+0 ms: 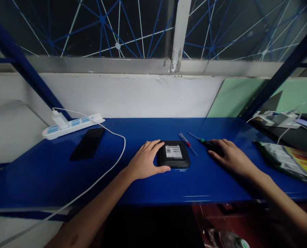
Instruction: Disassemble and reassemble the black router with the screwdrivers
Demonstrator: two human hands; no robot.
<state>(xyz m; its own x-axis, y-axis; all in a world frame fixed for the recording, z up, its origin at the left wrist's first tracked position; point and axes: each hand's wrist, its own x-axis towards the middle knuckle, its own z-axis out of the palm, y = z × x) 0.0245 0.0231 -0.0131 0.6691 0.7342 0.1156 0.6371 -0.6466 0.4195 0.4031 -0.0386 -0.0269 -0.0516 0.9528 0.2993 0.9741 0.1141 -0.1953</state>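
A flat black square device [173, 162] with a white printed label lies on the blue table. My left hand [146, 161] holds its left side, fingers at the far edge and thumb at the near edge. My right hand [229, 155] is closed over the dark handle of a screwdriver [202, 140], which has a green collar and a thin shaft pointing to the far left. Part of that handle is hidden under my fingers. Between the device and this tool lies a small screwdriver [185, 139] with a clear handle and red collar.
A black phone [87, 144] and a white power strip [74, 126] with a plugged-in charger are at the left. A white cable [112, 167] runs across the table and over its front edge. A shiny snack-type bag [288, 160] lies at the right. Behind stands a wall.
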